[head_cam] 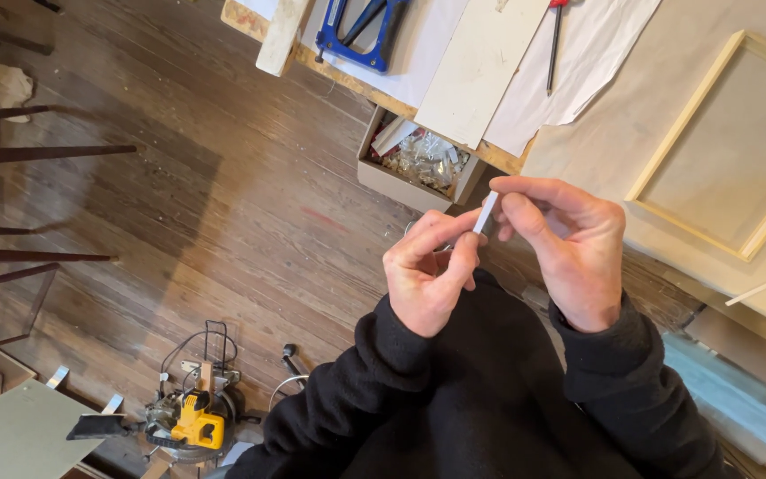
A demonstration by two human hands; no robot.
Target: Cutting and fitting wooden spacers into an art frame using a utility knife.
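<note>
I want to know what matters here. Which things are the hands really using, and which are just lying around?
In use:
- left hand
- right hand
- small white strip, pinched between both hands

Lying about:
- wooden frame on the table
- blue tool
- red-handled tool
- cardboard box of small parts
- yellow saw on the floor
</note>
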